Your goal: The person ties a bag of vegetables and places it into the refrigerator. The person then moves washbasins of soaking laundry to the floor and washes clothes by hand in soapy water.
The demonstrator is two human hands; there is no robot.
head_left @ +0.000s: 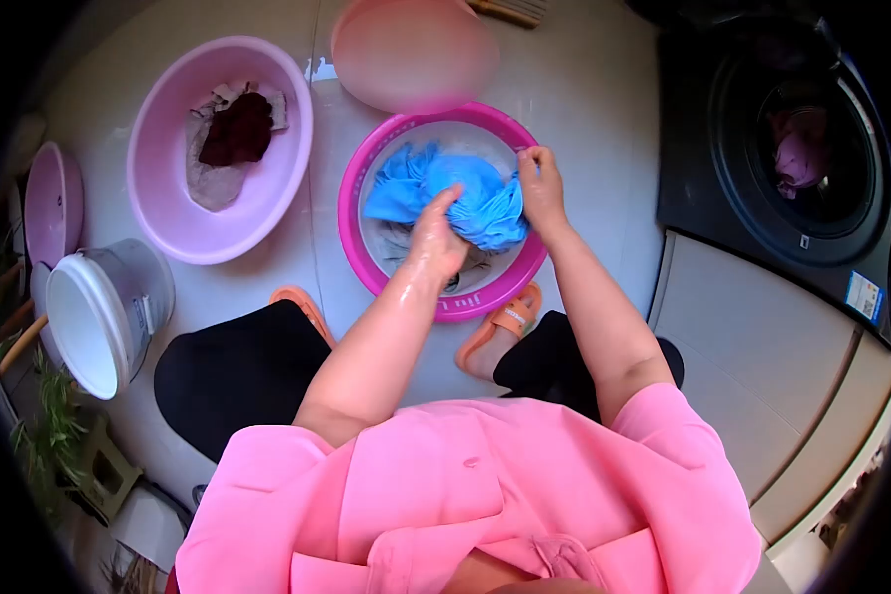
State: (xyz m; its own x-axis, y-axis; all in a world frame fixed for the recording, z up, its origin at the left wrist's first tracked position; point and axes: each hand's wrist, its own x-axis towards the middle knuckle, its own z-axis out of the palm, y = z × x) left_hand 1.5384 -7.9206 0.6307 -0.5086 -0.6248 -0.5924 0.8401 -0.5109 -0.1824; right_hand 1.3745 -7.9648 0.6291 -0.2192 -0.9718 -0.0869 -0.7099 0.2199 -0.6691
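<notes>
A bright blue wet cloth (475,188) lies bunched in a white basin with a magenta rim (350,213) on the floor between my feet. My left hand (437,243) is wet and closed on the near side of the cloth, thumb on top. At the basin's right edge, my right hand (541,188) has its fingers curled in at the cloth's right end. Its fingertips are partly hidden. Under the blue cloth, some greyish fabric (396,238) shows in the basin.
A lilac basin (282,188) at left holds dark red cloth (237,131) and pale cloth. A pink rounded object (416,54) stands beyond my basin. A white bucket (119,312) lies tilted at left. A black front-loading washer (683,148) with pink laundry inside stands at right.
</notes>
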